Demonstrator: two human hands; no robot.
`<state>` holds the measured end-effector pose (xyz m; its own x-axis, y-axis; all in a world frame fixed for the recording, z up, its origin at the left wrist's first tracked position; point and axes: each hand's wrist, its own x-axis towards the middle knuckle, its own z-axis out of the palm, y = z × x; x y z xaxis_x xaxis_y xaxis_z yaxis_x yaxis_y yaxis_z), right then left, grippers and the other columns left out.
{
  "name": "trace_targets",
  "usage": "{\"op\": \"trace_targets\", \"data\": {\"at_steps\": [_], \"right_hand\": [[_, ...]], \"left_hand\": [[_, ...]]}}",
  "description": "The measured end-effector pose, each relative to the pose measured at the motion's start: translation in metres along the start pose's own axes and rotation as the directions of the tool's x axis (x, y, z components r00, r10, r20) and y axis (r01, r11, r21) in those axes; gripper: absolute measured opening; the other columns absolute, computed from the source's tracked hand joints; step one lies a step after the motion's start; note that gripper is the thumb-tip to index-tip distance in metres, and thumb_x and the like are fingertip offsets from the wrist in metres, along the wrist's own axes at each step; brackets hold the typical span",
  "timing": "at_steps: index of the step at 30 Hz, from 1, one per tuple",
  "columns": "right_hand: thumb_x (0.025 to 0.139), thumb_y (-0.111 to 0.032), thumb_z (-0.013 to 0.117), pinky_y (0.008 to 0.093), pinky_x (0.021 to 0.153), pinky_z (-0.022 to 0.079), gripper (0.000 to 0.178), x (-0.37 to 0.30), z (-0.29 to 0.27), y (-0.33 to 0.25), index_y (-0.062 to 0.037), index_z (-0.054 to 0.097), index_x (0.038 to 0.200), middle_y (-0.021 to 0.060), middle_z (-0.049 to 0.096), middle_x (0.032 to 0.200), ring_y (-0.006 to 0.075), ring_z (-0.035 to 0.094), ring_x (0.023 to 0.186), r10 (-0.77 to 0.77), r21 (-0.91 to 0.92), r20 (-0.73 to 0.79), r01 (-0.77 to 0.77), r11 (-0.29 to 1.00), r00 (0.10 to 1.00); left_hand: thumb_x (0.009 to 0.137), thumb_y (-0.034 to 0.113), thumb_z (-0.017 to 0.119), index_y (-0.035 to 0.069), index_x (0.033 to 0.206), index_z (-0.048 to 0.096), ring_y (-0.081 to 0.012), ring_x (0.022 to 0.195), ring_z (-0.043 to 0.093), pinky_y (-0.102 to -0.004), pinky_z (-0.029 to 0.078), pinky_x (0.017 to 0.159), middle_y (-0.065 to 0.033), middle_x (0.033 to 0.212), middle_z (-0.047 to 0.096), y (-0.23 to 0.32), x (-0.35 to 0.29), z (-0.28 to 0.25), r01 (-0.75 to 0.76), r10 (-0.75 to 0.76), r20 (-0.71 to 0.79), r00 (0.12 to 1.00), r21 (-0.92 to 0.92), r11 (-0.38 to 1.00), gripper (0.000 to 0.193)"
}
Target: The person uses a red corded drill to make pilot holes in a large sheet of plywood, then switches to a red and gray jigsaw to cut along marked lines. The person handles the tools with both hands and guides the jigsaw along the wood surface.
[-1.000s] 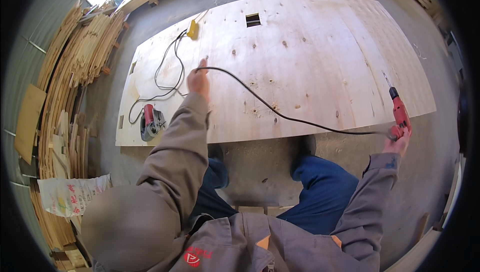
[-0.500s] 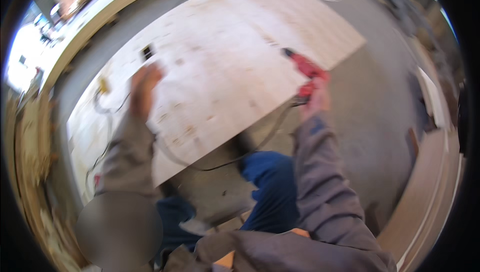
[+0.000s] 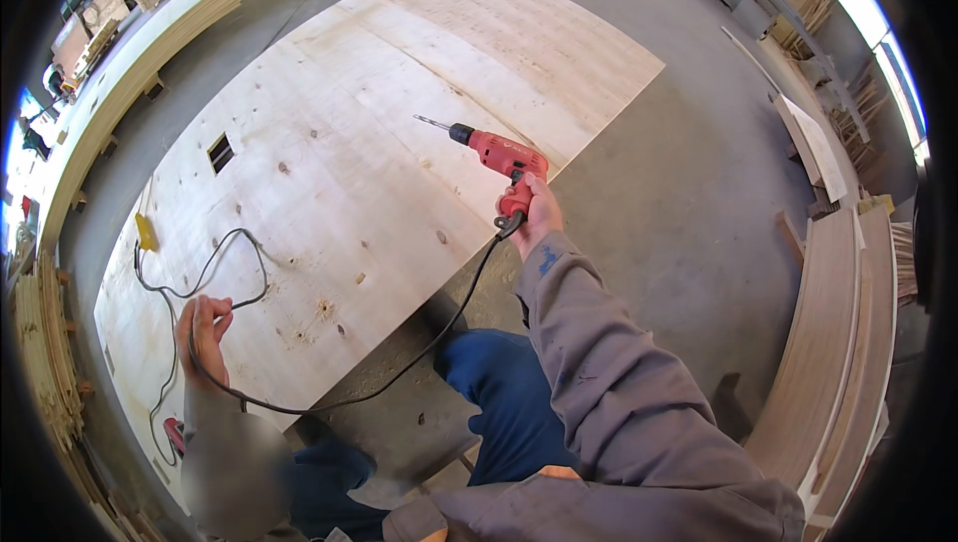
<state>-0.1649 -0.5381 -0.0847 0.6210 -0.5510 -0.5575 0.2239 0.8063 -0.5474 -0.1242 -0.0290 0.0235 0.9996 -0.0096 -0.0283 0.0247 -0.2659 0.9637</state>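
Fingers of the right hand (image 3: 540, 211) are closed around the grip of the red drill (image 3: 506, 157), held over the near edge of the panel (image 3: 384, 188), its bit (image 3: 432, 123) apparently clear of the surface. Left hand (image 3: 206, 337): fingers pinched on the cord (image 3: 319, 409). One square opening (image 3: 221, 153) is done; drilling does not appear under way. Whether the dark spots (image 3: 441, 237) are drilled holes or knots, hence how much is left, cannot be told.

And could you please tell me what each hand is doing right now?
Left hand: fingers closed, holding the black cord.
Right hand: closed, holding the red drill.
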Motion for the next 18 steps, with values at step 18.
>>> {"op": "trace_targets", "data": {"at_steps": [18], "right_hand": [[0.101, -0.062, 0.060, 0.0491, 0.089, 0.054, 0.068, 0.233, 0.057, -0.089, -0.0052, 0.052, 0.137, 0.0148, 0.061, 0.133, 0.0322, 0.065, 0.115, -0.241, -0.562, -0.019, 0.189, 0.805, 0.970]], "left_hand": [[0.099, 0.019, 0.070, 0.004, 0.104, 0.062, -0.0165, 0.103, 0.068, -0.0318, 0.057, 0.093, -0.0064, 0.101, 0.064, 0.041, 0.141, 0.097, -0.061, 0.070, 0.107, 0.992, -0.092, 0.994, 0.017]]}}
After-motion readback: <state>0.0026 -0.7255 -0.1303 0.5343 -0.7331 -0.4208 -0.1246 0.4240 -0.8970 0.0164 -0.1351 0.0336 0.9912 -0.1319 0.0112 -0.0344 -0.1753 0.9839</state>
